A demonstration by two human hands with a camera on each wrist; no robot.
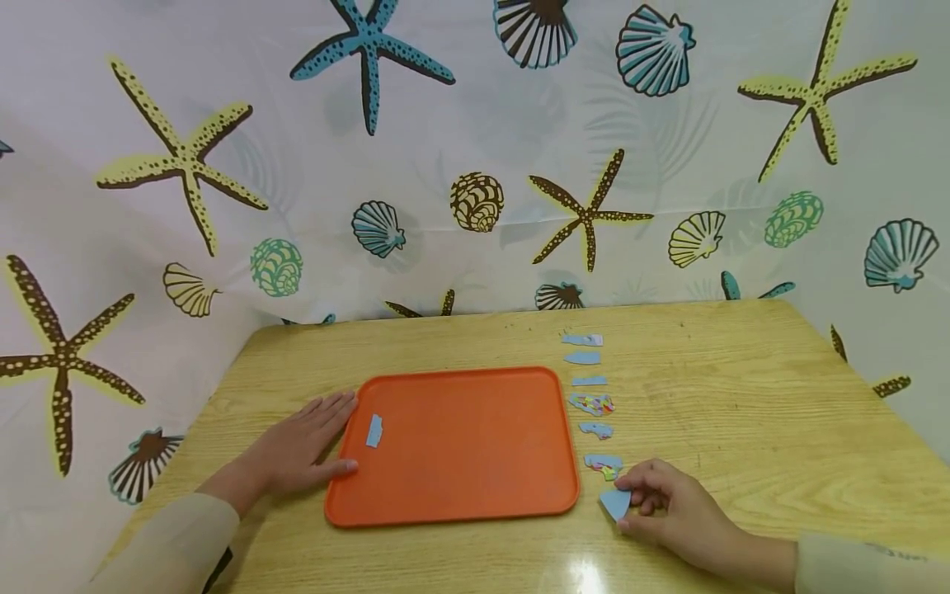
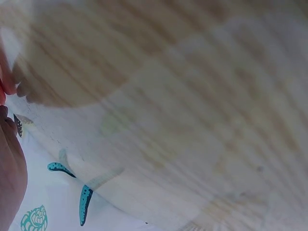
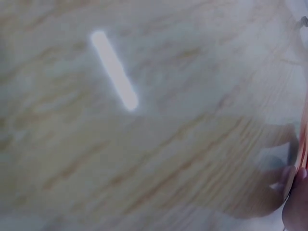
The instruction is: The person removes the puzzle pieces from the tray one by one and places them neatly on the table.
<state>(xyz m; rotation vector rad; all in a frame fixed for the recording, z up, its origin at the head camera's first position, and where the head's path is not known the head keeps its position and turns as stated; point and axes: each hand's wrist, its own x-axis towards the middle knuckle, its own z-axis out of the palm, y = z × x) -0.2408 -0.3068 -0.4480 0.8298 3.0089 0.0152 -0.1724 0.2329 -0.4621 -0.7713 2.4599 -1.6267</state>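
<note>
In the head view, my right hand (image 1: 671, 510) pinches a small light-blue paper piece (image 1: 614, 502) between thumb and fingers, just off the tray's near right corner. An orange-red tray (image 1: 475, 462) lies on the table. My left hand (image 1: 306, 447) lies with its fingers extended along the tray's left side, fingertips and thumb at the rim. One light-blue scrap (image 1: 374, 431) sits inside the tray near that side. Beyond the right rim runs a column of light-blue pieces, including one with a multicoloured pattern (image 1: 591, 403). Both wrist views catch only part of each hand at the frame edge.
The wooden table (image 1: 742, 396) is glossy and reflects light. A white cloth (image 1: 460, 107) printed with starfish and shells hangs behind it and along the sides. More pieces, such as a pointed one (image 1: 583, 358), lie toward the back of the column.
</note>
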